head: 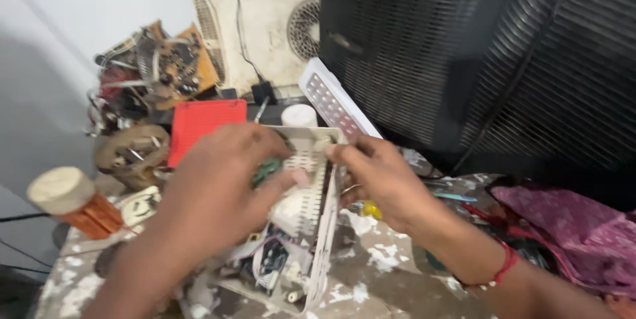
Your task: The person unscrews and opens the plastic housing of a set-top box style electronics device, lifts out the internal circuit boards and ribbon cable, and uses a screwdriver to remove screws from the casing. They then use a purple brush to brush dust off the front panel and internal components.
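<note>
An opened white plastic lamp housing (311, 226) stands tilted on the paint-stained worktable (377, 259), its wires and small circuit parts showing at the bottom. My left hand (222, 176) reaches into it from the left, fingers closed around a small green circuit board (266, 170). My right hand (384, 183) pinches the housing's upper right edge; a red thread band sits on that wrist. A white panel of small lights (331, 100) leans behind the housing.
A big black ribbed speaker cabinet (477, 54) fills the right back. A red plastic cover (202, 127), brown circuit boards (179, 64), a copper coil spool (73, 203) and a wound motor part (132, 153) crowd the left. Pink cloth (570, 226) lies at right.
</note>
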